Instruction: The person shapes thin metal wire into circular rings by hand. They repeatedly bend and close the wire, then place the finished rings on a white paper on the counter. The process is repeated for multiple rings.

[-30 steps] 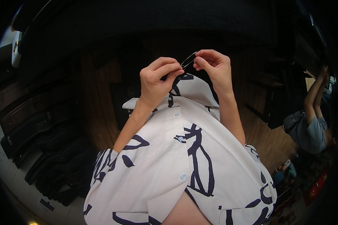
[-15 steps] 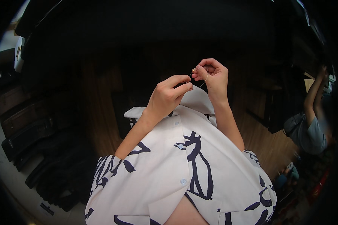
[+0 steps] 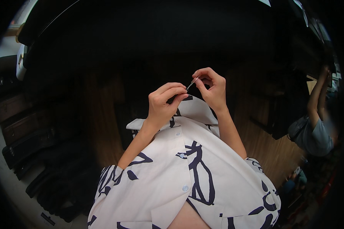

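A thin pale strand (image 3: 192,84), perhaps string or wire, stretches on a slant between my two hands in front of my chest. My left hand (image 3: 165,101) pinches its lower end between thumb and fingertips. At the upper end, my right hand (image 3: 212,86) grips it with thumb and bent forefinger, the other fingers curled. What exactly sits at the fingertips is too small to make out. Below the hands is my white shirt (image 3: 168,160) with dark line drawings.
Dark boxy cases (image 3: 23,122) stand in a row at the left. A wooden floor (image 3: 269,152) shows on the right. Farther right, another person in a grey-blue top (image 3: 313,135) reaches toward a dark surface. A black expanse fills the far side.
The strand hung in a loop below my right hand and is now drawn into a short slanted line. My right hand has tilted and come slightly nearer; my left fingers have shifted their pinch.
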`<state>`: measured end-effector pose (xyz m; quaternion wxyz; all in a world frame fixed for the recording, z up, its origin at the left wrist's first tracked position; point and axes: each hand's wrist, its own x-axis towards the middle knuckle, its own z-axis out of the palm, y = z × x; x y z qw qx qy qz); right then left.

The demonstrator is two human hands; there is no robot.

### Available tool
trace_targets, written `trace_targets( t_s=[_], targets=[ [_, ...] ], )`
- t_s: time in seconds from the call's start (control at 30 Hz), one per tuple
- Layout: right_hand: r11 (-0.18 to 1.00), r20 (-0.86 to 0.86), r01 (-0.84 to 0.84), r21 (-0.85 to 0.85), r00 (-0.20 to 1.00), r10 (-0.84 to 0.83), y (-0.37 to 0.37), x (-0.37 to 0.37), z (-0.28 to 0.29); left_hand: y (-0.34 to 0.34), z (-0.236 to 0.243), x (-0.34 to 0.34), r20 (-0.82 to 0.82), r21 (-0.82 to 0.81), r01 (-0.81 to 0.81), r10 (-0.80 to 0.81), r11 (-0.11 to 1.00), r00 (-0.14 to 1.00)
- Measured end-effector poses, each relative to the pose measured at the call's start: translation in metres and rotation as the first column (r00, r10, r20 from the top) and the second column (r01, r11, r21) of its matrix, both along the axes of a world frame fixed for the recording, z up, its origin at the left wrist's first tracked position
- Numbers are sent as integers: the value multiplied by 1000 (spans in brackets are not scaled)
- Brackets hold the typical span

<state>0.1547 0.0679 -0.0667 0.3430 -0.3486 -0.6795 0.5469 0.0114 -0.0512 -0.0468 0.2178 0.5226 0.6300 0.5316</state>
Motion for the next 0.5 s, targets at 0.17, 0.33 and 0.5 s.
trace_targets(
  t_s=[0.17, 0.33, 0.5],
  targets=[
    [933, -97, -143, -330, 988, 117, 8, 12, 5, 6, 1, -10, 279, -54, -25, 39, 998, 959],
    [954, -151, -116, -276, 986, 76, 23, 13, 13, 34, 5, -14, 411, -2, 2, -1, 1000, 912],
    [985, -194, -59, -161, 981, 27, 65, 14, 42, 106, 19, -36, 332, 84, 90, -113, 992, 936]
  ],
)
